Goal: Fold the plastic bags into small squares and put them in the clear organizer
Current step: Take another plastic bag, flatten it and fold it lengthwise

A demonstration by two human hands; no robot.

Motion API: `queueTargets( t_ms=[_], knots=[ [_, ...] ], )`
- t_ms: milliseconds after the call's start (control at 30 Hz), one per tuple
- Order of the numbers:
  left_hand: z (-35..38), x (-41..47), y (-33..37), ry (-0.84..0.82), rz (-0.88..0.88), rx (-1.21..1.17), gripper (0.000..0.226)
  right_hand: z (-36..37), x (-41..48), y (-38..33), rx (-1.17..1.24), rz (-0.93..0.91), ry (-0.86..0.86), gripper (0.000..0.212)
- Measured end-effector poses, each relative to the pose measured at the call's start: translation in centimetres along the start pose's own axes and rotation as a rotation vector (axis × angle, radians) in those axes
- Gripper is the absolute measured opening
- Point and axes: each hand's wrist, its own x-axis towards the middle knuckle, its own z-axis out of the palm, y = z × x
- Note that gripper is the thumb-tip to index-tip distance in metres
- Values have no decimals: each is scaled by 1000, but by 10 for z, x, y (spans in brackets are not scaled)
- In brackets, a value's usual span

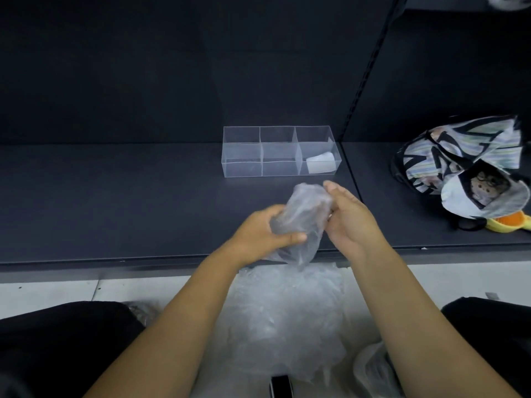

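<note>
A clear plastic bag (298,219), partly folded into a long strip, hangs in the air above the front edge of the dark shelf. My left hand (264,234) grips its lower part, thumb across the front. My right hand (350,216) holds its upper right edge, fingers lying behind the plastic. The clear organizer (244,168) stands further back on the shelf; it has three compartments. A folded white bag (320,165) lies in its right compartment; the other two hold nothing I can see.
A heap of loose clear bags (287,317) lies on the pale floor between my knees. A striped patterned bag (459,156) and an orange-yellow item (508,222) sit at the shelf's right. A small dark object (280,384) lies near the bottom edge.
</note>
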Motion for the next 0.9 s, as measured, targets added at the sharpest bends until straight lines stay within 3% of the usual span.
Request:
queueTargets(
  t_ms=[67,133,200,267,367,467,567,700,800,900],
  knots=[
    [8,2,6,135,-28,-147,26,4,-1,-5,70,9,-48,16],
    [8,1,7,224,-136,-395,32,0,-4,-9,-115,-50,20,17],
    [3,0,4,170,-190,-578,38,-8,-10,-8,-403,-116,35,16],
    [2,-2,1,80,-155,-700,41,-8,-16,0,-562,-118,-89,24],
    [8,-4,-2,-35,-105,-694,45,4,-20,19,-665,-133,-185,26],
    [9,-5,-6,-60,-129,-669,45,9,-18,23,-602,-224,-89,10],
    [-4,-5,-16,117,-219,-659,34,-5,-11,12,-519,-243,12,21],
    [-25,-10,-38,334,-332,-569,18,-28,-1,-6,-475,-203,120,15],
    [-31,-11,-45,214,-221,-660,25,-25,-1,-4,-590,-154,-24,10],
    [-22,-11,-39,46,-168,-729,35,-5,-4,21,-781,-140,-215,21]
  ],
)
